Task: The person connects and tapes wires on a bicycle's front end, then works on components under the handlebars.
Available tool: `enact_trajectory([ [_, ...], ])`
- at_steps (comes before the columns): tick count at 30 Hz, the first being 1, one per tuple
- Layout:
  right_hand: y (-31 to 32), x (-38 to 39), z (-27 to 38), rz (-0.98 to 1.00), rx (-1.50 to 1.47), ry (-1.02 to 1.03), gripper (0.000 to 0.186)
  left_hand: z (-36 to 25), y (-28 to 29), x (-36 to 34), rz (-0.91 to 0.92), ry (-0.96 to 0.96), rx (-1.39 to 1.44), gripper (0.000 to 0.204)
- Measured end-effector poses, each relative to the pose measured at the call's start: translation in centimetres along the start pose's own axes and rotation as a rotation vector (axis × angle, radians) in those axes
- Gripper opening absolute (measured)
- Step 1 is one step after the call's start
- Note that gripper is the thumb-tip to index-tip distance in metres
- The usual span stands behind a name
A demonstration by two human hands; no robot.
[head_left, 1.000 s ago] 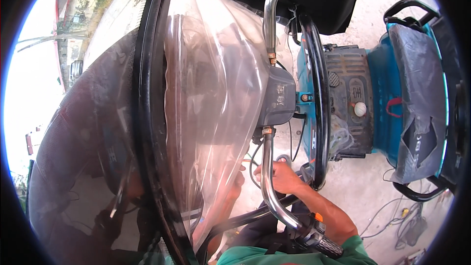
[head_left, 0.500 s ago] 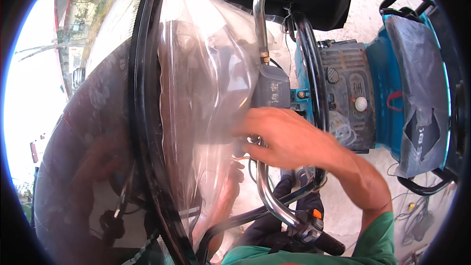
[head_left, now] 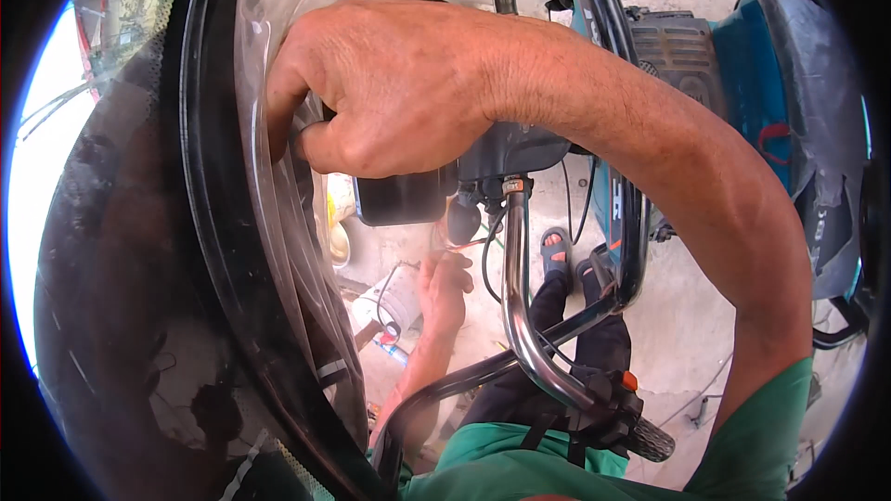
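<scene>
My right hand point(head_left: 380, 88) is closed on a clear plastic sheet point(head_left: 255, 65), drawn in folds along the black curved frame point(head_left: 218, 195) of a windscreen. Its arm reaches over the chrome handlebar point(head_left: 516, 269). Lower down, beyond the handlebar, my left hand point(head_left: 444, 292) is held with curled fingers near thin coloured wires point(head_left: 467, 244); whatever lies in its fingers, if anything, is too small to make out. Between the two hands shows a dark panel with rounded corners point(head_left: 401, 200), partly hidden by my right hand.
A black grip with an orange switch point(head_left: 630, 380) ends the handlebar near me. Black tubing point(head_left: 483, 394) crosses in front of my legs. To the right are a teal vehicle body point(head_left: 747, 83) and a grey covered seat point(head_left: 821, 130). A white bucket point(head_left: 388, 299) stands on the floor.
My right hand has moved left and up from beside the handlebar to the windscreen frame. The plastic sheet is gathered leftward, uncovering the dark panel and bucket. My left hand stays low near the wires.
</scene>
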State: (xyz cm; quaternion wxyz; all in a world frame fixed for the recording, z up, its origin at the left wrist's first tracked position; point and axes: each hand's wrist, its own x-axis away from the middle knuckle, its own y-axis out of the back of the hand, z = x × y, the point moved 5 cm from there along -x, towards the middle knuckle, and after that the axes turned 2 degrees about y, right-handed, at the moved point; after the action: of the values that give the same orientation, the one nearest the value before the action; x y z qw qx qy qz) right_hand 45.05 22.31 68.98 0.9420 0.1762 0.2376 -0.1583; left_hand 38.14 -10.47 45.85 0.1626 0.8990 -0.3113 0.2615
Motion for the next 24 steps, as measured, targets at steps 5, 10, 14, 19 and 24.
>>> enact_trajectory([
  [5,0.2,1.6,-2.0,-0.066,-0.004,-0.092,0.037,0.1,0.7,-0.2,-0.003,-0.012,-0.021,0.018],
  [10,-0.4,7.3,-3.4,-0.308,-0.022,-0.012,0.031,-0.2,1.8,0.1,0.006,0.026,-0.020,0.015],
  [14,-1.6,17.2,-4.4,-0.514,-0.304,-0.085,0.031,0.3,2.3,-0.7,0.054,0.050,-0.055,0.011],
  [19,-8.4,25.5,-5.2,-0.487,-0.524,-0.537,0.024,-1.2,2.3,-0.2,0.092,0.095,-0.017,0.010],
  [24,-13.6,24.0,-6.6,0.073,-0.332,-0.955,0.035,-1.2,2.7,-0.5,0.087,0.121,-0.057,0.009],
])
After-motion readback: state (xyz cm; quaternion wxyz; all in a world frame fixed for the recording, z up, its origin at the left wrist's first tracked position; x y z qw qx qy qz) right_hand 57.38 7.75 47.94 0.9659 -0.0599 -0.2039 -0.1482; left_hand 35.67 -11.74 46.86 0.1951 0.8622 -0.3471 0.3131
